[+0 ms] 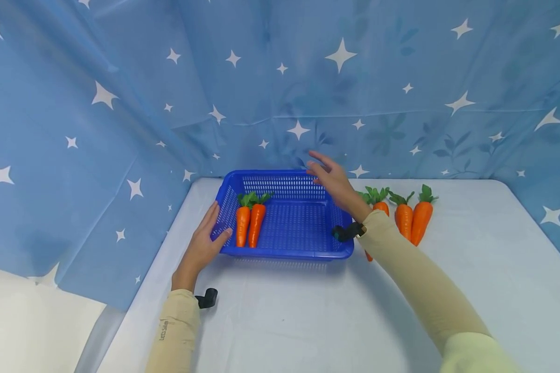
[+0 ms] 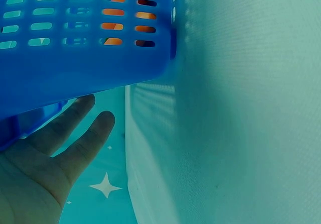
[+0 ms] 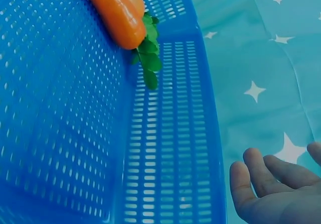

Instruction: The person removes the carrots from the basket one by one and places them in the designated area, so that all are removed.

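A blue plastic basket with slotted walls stands on the table, two orange carrots with green leaves lying side by side in its left part. At its left end is my left hand, with straight, spread fingers along the outside of the wall and the thumb by the front left corner. In the left wrist view, two fingers extend beneath the basket's edge line. Near the back right rim, my right hand hovers with loosely bent fingers and holds nothing. The right wrist view has its fingertips just outside the rim.
Several more carrots lie right of the basket on the white table, partly covered by my right forearm. A blue star-patterned cloth hangs behind the table and along its left side.
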{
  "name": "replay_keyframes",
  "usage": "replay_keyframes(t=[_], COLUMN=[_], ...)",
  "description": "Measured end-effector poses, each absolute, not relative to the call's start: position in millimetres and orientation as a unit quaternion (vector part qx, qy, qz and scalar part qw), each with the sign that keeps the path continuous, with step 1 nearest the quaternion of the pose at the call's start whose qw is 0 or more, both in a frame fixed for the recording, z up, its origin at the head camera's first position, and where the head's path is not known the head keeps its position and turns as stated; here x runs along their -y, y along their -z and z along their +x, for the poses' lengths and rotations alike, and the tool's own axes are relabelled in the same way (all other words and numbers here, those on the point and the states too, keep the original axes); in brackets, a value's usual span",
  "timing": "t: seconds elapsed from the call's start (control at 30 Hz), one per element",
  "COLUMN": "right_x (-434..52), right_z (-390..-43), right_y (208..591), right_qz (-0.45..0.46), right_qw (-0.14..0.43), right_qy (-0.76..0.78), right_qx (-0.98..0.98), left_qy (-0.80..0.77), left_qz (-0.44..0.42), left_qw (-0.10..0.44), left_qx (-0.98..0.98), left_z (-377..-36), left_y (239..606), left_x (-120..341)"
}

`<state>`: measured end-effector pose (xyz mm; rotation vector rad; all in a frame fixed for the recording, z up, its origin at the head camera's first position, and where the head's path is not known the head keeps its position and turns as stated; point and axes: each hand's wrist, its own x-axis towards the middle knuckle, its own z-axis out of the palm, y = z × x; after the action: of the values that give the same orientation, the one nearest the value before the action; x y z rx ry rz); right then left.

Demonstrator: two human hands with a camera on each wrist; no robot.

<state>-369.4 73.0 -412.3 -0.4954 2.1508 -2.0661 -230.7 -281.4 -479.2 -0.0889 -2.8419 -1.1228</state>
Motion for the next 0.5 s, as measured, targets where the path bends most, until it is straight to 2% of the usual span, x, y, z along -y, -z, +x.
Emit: replay_keyframes(t=[0.5], right_x=[-36], right_z=[-367], right_y=[417], right_qz=[-0.192], right_qw=[0.083], right_qy=[0.653], right_qx=[-0.728], left_qy=[0.377], left_qz=[-0.050], left_qw=[0.058], left_qx=[0.923], left_z=[-231], left_y=[478], left_x=[283])
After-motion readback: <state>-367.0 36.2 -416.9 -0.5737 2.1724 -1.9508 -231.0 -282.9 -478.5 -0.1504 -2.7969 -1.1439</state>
